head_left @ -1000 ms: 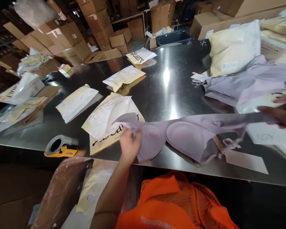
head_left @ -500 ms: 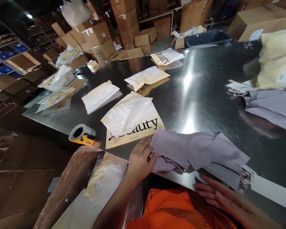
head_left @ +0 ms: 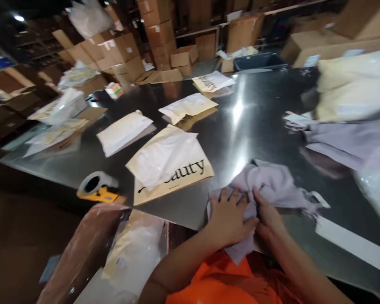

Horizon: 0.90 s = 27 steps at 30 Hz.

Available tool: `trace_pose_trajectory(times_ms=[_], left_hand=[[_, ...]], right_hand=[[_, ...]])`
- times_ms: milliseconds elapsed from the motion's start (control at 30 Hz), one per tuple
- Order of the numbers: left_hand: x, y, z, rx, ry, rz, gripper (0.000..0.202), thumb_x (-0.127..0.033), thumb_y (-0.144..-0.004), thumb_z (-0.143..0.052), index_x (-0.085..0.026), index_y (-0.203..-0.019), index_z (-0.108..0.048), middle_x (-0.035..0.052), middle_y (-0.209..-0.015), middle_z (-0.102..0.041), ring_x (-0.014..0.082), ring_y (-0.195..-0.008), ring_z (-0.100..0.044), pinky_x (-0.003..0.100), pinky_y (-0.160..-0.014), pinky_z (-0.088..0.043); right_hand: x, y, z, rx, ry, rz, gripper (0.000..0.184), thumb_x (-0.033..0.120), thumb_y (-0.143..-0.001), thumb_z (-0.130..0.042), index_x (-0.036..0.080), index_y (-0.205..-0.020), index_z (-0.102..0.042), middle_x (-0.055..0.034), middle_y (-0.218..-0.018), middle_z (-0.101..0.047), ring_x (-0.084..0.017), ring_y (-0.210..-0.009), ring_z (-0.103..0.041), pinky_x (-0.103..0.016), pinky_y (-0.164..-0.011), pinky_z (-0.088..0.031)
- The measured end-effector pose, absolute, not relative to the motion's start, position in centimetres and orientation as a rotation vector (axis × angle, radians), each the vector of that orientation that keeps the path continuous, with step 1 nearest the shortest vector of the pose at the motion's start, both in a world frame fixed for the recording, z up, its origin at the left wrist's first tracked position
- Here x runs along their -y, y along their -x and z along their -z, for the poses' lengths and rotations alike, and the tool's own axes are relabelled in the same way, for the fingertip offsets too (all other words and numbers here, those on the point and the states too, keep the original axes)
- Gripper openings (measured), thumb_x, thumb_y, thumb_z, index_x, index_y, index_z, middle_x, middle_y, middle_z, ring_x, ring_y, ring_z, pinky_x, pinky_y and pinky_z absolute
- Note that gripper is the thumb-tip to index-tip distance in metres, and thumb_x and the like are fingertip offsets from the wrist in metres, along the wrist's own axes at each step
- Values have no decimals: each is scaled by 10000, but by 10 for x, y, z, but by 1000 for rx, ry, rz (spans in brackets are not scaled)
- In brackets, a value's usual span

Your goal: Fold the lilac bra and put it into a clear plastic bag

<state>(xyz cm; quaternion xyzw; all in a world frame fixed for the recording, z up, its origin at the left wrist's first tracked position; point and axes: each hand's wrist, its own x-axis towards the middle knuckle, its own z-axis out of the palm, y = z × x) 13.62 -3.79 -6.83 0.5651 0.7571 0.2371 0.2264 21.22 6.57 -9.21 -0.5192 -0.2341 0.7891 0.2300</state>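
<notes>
A lilac bra (head_left: 272, 183) lies bunched up at the near edge of the shiny metal table (head_left: 259, 122). My left hand (head_left: 229, 217) presses flat on its left part, fingers spread. My right hand (head_left: 267, 215) grips the fabric just beside it, thumb against the cloth. A white paper tag (head_left: 350, 244) trails from the garment to the right. Left of my hands lies a cream mailer printed "Beauty" (head_left: 174, 179) with a white poly bag (head_left: 163, 158) on top.
A yellow tape dispenser (head_left: 96, 189) sits at the table's near left edge. Several white bags (head_left: 123, 131) lie across the table. More lilac garments (head_left: 351, 141) and cream packages (head_left: 351, 86) are piled at the right. Cardboard boxes (head_left: 123, 50) stand behind; a wrapped bundle (head_left: 85, 253) leans below.
The bra, stretched out a second ago and folded flat half a second ago, is now bunched together. My right hand came up from the table edge onto the fabric beside my left.
</notes>
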Motion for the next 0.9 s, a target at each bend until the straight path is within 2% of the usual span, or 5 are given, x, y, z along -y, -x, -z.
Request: trace_pose_trajectory(times_ms=[167,333,567,767,900], left_hand=[[83,-107,76,-2196,-1405,-1136,334,-373,-886,-602,-257,-1186,-691,112,-1343,-610,356,-1274,-521,551,-1076,-385],[88,-58,80,-2391,-1465,-1296,264,-432,-842,-614,-267,-1004,-740,91,-1091,-727,330,-1035,-646,480,-949,-465],[-49,-90,59,-1970,-1883,-1342,213,-372,-833,-641,-252,-987,-727,95,-1040,-726,311,-1039,-636,426,-963,-458],[-216,-192,59,-1898,-2227,-925,741,-140,-678,-757,-147,-1379,-515,205,-1502,-419,392,-1456,-251,570,-1177,-221],[-297,-234,70,-1798,-2260,-866,647,-11,-757,-564,-180,-1380,-518,151,-1577,-309,320,-1505,-131,601,-1200,-45]], right_hand=[[-63,-238,66,522,1470,-2007,362,236,-767,-765,111,-1084,-642,-96,-899,-717,-232,-852,-708,-335,-814,-620],[-72,-299,50,401,1361,-1894,400,208,-782,-757,129,-1156,-639,-106,-931,-717,-248,-891,-706,-357,-837,-613],[-65,-381,40,187,1247,-1761,492,179,-765,-766,139,-1230,-608,-111,-939,-715,-252,-850,-714,-344,-816,-624],[-49,-432,54,-94,1213,-1737,664,200,-716,-826,140,-1315,-546,-147,-1057,-691,-282,-927,-699,-369,-848,-621],[-44,-463,59,-201,1202,-1704,806,204,-647,-861,178,-1371,-508,-142,-1106,-676,-304,-987,-680,-383,-879,-614]])
